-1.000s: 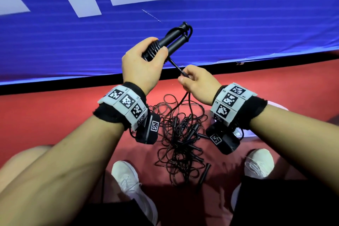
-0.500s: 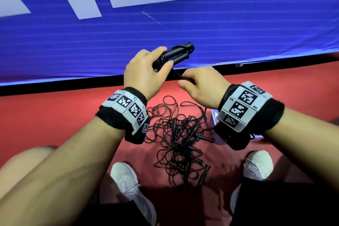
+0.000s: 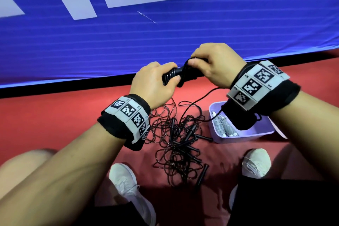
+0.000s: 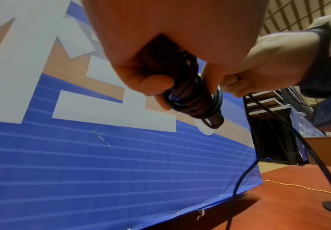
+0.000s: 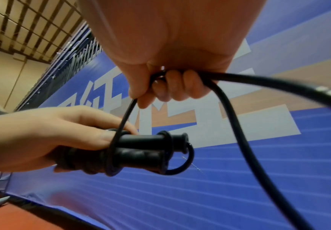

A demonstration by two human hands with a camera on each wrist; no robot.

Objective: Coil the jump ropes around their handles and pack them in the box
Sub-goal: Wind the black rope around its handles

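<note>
Red floor (image 3: 55, 124) underfoot, blue banner (image 3: 165, 33) at 12 o'clock. Your left hand (image 3: 152, 82) fingers clamp the paired handles (image 5: 141, 149); at 3 o'clock of them, your right hand (image 3: 216, 66) fingers pinch the rope (image 5: 229, 124).

The right hand (image 5: 166, 65) pinches a black rope (image 5: 237, 124) between thumb and curled fingers. The rope loops down around a pair of black handles (image 5: 141, 153) held side by side in the left hand (image 5: 48, 137), with a blue banner (image 5: 219, 194) behind them.

Blue banner (image 3: 183, 38), red floor (image 3: 55, 115)
</note>
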